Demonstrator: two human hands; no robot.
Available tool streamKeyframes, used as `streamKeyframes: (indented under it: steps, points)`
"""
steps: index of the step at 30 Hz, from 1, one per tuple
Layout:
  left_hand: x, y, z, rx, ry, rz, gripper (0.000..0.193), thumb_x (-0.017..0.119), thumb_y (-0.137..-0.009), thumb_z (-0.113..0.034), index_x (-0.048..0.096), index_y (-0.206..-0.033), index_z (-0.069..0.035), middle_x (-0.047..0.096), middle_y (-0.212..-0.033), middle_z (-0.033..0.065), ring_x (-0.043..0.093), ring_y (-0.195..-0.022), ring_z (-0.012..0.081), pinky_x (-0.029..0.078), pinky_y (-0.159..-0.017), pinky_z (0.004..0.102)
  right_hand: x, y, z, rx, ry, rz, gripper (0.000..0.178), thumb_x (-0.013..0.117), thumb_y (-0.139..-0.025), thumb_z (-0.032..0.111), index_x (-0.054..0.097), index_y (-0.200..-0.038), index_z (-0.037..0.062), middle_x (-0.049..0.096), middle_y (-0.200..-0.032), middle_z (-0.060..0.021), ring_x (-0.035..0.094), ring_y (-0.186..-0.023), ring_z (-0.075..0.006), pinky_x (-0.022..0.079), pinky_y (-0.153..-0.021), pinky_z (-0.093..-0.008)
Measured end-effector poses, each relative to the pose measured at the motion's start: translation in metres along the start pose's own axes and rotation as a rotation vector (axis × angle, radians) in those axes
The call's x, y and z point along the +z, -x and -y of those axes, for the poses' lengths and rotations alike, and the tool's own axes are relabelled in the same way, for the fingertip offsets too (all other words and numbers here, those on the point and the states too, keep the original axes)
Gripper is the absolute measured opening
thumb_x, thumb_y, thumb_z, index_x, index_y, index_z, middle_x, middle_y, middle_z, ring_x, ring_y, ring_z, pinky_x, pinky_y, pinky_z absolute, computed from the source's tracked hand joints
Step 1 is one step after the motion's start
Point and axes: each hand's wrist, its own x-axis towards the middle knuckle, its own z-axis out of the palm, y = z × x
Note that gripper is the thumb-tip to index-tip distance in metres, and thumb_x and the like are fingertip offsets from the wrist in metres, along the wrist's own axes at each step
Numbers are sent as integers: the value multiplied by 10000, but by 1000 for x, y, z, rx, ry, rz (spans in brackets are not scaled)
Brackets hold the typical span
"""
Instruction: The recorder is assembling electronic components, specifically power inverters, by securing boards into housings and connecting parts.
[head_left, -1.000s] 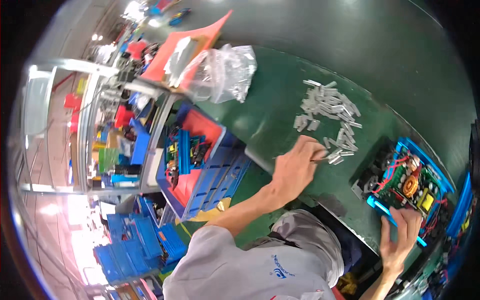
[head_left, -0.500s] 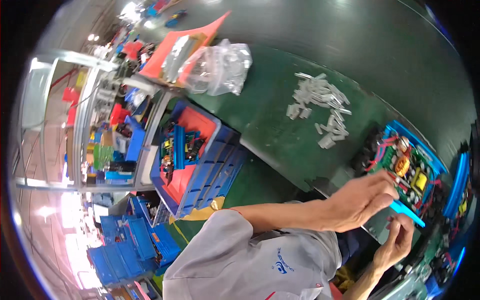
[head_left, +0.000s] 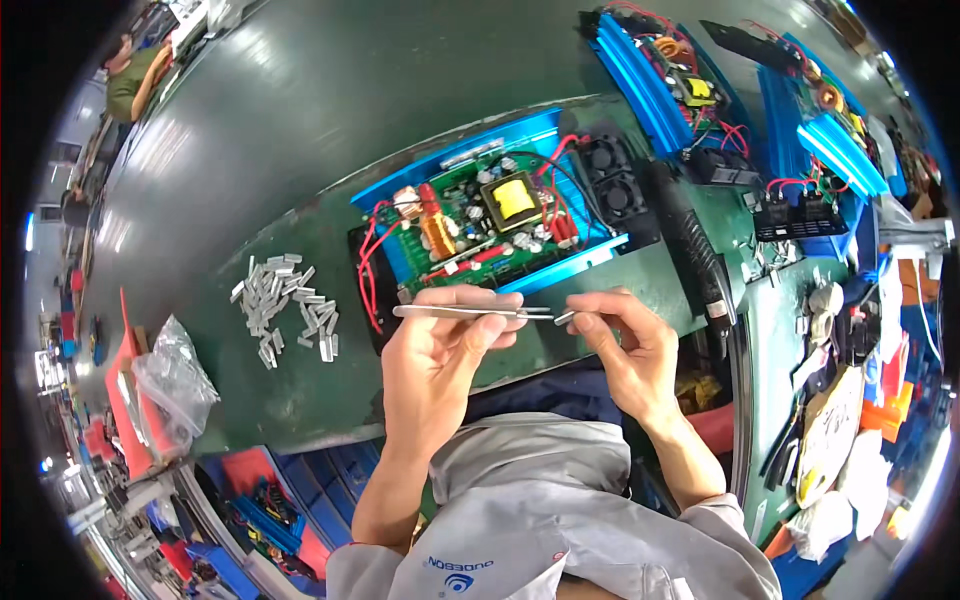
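My left hand (head_left: 432, 365) is closed around slim metal tweezers (head_left: 445, 312), whose tips point right. Between the thumb and fingers of my right hand (head_left: 635, 355) is a small grey piece (head_left: 565, 319), close to those tips; whether they touch it I cannot tell. Just beyond both hands lies a blue metal housing (head_left: 580, 265) with a green circuit board (head_left: 470, 212) inside. The board carries a yellow-wrapped transformer (head_left: 511, 200), a copper coil and red wires. Two black fans (head_left: 618, 178) adjoin its right end.
Several small grey-white pieces (head_left: 270, 300) lie heaped left on the green bench. A long black cylindrical tool (head_left: 695, 250) rests right of the housing. More blue housings (head_left: 640, 85) stand at the far right. A plastic bag (head_left: 178, 380) sits left. Another person (head_left: 130, 85) is at far left.
The view has swung right, bringing the housing to the middle and the heap of pieces to the left. My hands, earlier near the housing's edge, are now before it, with the tweezers plainly visible.
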Motion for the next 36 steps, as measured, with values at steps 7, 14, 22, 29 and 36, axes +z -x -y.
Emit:
streamKeyframes:
  steps: [7, 14, 22, 29, 36]
  points:
    - [5, 6, 1, -10, -160, -31, 184, 672, -953, -37, 596, -1094, 56, 702, -1081, 204, 723, -900, 225, 609, -724, 313, 0, 2, 1, 10, -75, 17, 181, 671, -951, 17, 689, -1125, -26, 658, -1018, -86, 653, -880, -138, 512, -765, -242]
    - [-11, 0, 6, 394, -618, -76, 107, 661, -957, -24, 624, -1041, 32, 700, -1005, 138, 712, -841, 173, 541, -679, 242, -46, 7, 3, -446, 666, -431, 236, 721, -857, -10, 703, -1091, 14, 691, -1047, -112, 647, -975, -260, 484, -899, -336]
    - [-13, -33, 22, 673, -825, -62, 135, 700, -909, 32, 615, -1014, 30, 708, -947, 132, 688, -841, 221, 551, -759, 314, -83, 54, -19, 16, 720, -423, 577, 773, -853, 100, 563, -1391, 70, 599, -1096, -87, 579, -1005, -211, 470, -853, -330]
    - [2, -47, 33, 712, -961, -62, 110, 688, -927, 12, 640, -1024, 31, 713, -973, 116, 694, -829, 187, 553, -751, 286, -53, 131, -39, 662, -167, -49, 464, 710, -758, 44, 503, -1173, 32, 483, -808, 17, 456, -685, -72, 381, -607, -244]
    - [17, -44, 34, 595, -1025, -165, 170, 674, -952, -21, 606, -1086, 60, 699, -1010, 148, 692, -884, 187, 575, -798, 285, -19, 123, -40, 421, -146, 50, 580, 656, -735, 33, 488, -1290, 12, 585, -808, -116, 601, -726, -227, 479, -691, -350]
